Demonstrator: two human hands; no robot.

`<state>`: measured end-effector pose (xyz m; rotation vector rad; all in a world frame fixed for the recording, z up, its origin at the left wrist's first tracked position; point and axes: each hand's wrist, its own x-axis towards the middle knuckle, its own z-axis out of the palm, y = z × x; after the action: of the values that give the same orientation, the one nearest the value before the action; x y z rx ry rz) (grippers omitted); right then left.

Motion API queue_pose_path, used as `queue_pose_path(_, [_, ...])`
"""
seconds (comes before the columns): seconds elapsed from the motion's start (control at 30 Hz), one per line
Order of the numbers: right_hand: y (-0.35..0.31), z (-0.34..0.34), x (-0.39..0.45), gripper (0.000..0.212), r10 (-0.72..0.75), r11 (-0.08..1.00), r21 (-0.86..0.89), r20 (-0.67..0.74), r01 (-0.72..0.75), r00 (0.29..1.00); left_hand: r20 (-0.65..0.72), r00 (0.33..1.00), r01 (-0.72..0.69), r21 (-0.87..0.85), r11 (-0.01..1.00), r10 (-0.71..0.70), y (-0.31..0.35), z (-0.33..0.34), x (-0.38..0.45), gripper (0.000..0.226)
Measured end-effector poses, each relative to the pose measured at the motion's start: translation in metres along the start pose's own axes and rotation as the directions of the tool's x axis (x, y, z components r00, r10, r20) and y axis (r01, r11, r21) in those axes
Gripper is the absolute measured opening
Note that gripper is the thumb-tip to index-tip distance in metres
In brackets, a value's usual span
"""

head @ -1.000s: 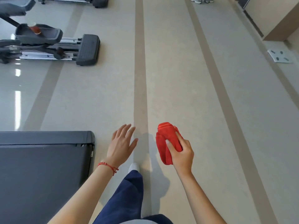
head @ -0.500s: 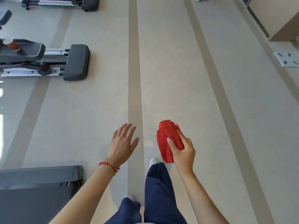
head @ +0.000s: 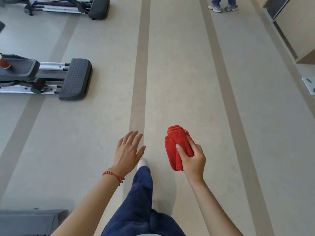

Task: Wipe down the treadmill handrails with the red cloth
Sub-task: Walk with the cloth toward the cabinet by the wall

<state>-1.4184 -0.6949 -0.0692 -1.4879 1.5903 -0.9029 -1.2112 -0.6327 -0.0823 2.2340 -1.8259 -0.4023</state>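
Note:
My right hand (head: 193,159) grips a folded red cloth (head: 177,145), held upright above the beige floor. To its left my left hand (head: 127,150) hangs free with fingers spread and holds nothing; a red bracelet circles that wrist. The rear end of a dark treadmill deck (head: 30,222) shows at the bottom left corner, behind both hands. No handrail is in view.
An elliptical machine (head: 75,79) with a studded end cap stands on the left, a second machine (head: 95,7) farther back. A person's feet (head: 221,6) are at the top right. A wooden counter (head: 296,31) and a floor plate (head: 309,85) lie along the right side.
I have walked forward along the floor: the treadmill deck has slid down to the bottom left corner and the elliptical has come nearer. Both hands keep their pose, the cloth still held.

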Motion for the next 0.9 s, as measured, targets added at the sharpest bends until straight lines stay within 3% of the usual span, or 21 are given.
queue_pose_path(0.23, [-0.030,0.054,0.135,0.048,-0.007,1.000,0.003,-0.016,0.007,1.000,-0.007,1.000,-0.010,0.022,1.000,0.010,-0.027,-0.016,0.153,0.056])
queue_pose_path(0.9, [-0.113,0.162,0.514,0.049,0.012,1.000,0.022,0.045,-0.013,0.999,-0.037,0.999,0.019,0.028,0.999,-0.018,-0.065,-0.061,0.549,0.053])
